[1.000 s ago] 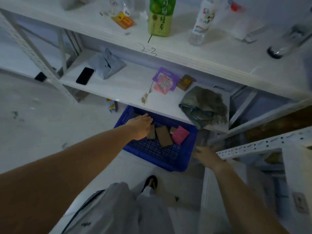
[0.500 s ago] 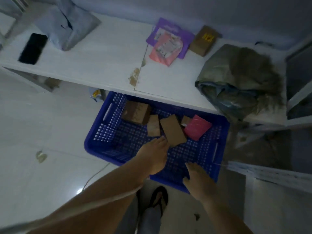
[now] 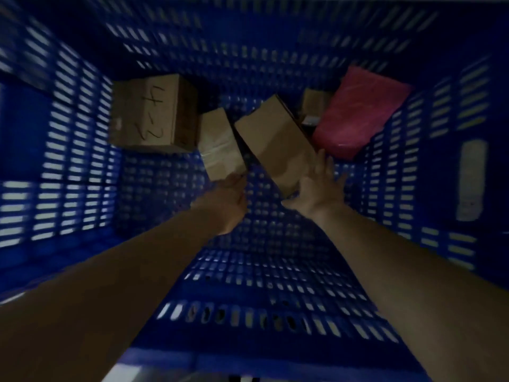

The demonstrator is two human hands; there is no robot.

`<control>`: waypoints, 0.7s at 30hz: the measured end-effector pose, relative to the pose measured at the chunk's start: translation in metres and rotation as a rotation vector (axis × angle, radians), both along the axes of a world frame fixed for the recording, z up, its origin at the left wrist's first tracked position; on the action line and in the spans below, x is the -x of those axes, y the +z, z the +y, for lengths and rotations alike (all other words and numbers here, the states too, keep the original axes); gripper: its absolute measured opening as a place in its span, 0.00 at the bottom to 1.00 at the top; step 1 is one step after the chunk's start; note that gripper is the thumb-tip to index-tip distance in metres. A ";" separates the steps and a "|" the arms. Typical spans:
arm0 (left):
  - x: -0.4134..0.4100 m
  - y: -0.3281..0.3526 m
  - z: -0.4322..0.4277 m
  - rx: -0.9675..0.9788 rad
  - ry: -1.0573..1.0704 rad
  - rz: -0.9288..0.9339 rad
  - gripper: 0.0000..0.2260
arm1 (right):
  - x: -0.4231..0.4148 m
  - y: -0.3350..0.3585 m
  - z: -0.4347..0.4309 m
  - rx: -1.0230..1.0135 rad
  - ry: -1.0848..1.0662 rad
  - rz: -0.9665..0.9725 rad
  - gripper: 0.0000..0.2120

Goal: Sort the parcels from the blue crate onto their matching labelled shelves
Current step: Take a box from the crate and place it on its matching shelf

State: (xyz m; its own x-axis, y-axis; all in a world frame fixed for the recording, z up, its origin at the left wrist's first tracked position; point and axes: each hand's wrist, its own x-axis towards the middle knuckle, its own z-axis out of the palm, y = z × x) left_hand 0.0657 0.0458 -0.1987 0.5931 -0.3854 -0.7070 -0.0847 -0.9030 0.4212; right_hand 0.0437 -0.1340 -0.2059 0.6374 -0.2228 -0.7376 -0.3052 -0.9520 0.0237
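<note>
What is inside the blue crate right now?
Five parcels: a box marked 4-3, a small taped parcel, a flat brown parcel, a pink parcel and a small brown box half covered by it. Anything beneath them is hidden.

Blue crate, slotted, viewed from above. At far end, left to right: cardboard box marked "4-3"; small brown parcel, just beside it; flat brown parcel, tilted; small box, partly hidden; pink parcel against right wall. Left hand at small brown parcel's near end, grip unclear. Right hand, fingers spread, touching flat brown parcel's near edge.
</note>
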 end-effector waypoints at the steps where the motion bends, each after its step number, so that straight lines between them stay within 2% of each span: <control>1: 0.003 -0.013 0.001 0.034 0.048 0.016 0.21 | -0.007 -0.015 -0.002 0.008 -0.036 0.007 0.60; 4: 0.014 -0.043 0.005 0.079 0.187 0.215 0.22 | -0.020 -0.051 -0.002 0.008 -0.121 0.053 0.65; 7: 0.026 -0.060 0.008 0.119 0.581 0.385 0.22 | -0.019 -0.073 0.003 0.014 -0.184 -0.062 0.64; 9: 0.028 -0.060 0.009 0.150 0.810 0.469 0.22 | -0.014 -0.075 0.002 -0.075 -0.247 -0.192 0.61; 12: 0.025 -0.050 0.004 0.179 0.921 0.592 0.26 | -0.006 -0.054 0.000 -0.398 -0.576 -0.213 0.54; 16: 0.004 -0.006 -0.005 0.263 1.114 0.585 0.29 | 0.006 0.011 -0.002 -0.903 -1.269 0.021 0.21; 18: -0.007 0.023 -0.007 0.329 1.201 0.550 0.31 | 0.017 0.046 -0.012 -1.073 -1.506 0.136 0.21; 21: -0.022 0.074 -0.003 0.404 1.241 0.462 0.37 | 0.033 0.102 -0.028 -1.202 -1.575 0.277 0.24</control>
